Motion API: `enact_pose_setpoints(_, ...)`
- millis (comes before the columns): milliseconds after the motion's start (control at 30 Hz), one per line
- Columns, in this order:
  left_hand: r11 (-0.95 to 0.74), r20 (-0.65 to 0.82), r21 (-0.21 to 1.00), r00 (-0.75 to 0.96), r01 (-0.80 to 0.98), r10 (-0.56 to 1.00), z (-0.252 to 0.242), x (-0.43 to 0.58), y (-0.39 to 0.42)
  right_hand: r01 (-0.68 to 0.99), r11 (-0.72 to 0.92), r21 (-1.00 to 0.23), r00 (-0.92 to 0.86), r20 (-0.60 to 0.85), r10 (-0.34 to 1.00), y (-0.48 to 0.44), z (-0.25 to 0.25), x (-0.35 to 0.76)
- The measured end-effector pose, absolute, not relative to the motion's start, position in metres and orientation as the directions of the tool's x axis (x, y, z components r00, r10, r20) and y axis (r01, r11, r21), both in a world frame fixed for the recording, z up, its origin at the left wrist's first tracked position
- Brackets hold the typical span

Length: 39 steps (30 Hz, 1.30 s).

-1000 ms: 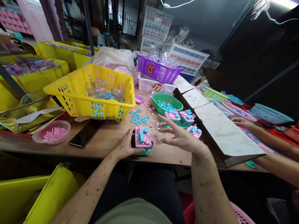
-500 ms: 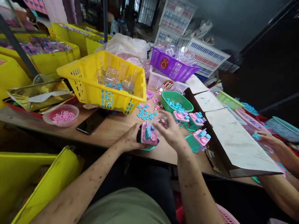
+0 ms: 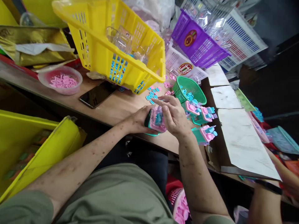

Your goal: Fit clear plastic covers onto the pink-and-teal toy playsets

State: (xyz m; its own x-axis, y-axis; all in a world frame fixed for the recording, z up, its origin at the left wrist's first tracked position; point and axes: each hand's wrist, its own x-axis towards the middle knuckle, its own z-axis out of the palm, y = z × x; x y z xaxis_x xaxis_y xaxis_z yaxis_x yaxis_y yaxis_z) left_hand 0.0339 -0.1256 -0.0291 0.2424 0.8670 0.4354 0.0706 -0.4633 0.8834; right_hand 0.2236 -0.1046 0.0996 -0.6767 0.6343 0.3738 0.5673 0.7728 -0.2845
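My left hand [image 3: 140,120] is closed around a small toy set [image 3: 153,126] with a pink top, a green base and a blue part on it. A clear plastic cover [image 3: 159,112] sits over the pink top. Over it my right hand [image 3: 175,116] bends, its fingers on the cover's upper side and far edge; the fingertips partly hide it. To the right stand several similar pink and green toy sets [image 3: 207,133] with blue parts. Beyond my hands lie small blue round pieces [image 3: 151,95] and a green basket [image 3: 201,95] holding blue pieces.
A yellow crate [image 3: 137,81] with clear covers stands at the back, a purple basket [image 3: 201,46] beside it. A phone [image 3: 97,94] and a bowl of pink pieces [image 3: 63,82] lie left. An open carton [image 3: 243,137] borders the right; another person's arm [image 3: 263,199] is beyond it.
My right hand has brought the clear cover from beside the toy set onto its pink top. The view has tilted down and closer to the table.
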Motion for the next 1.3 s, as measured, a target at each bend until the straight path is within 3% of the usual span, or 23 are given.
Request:
enact_pose_setpoints(667, -0.499, 0.458, 0.851, 0.236, 0.164, 0.857, -0.032, 0.033, -0.131, 0.583, 0.755, -0.300, -0.651, 0.383, 0.655, -0.112, 0.096, 0.239)
enact_pose_setpoints(900, -0.503, 0.461, 0.829, 0.211, 0.246, 0.862, -0.032, 0.036, -0.131, 0.584, 0.777, -0.236, -0.678, 0.385, 0.626, -0.112, 0.104, 0.237)
enact_pose_setpoints(1300, -0.468, 0.435, 0.818, 0.173, 0.335, 0.884, -0.032, 0.042, -0.132, 0.574, 0.763, -0.296, -0.669, 0.369, 0.646, -0.110, 0.103, 0.239)
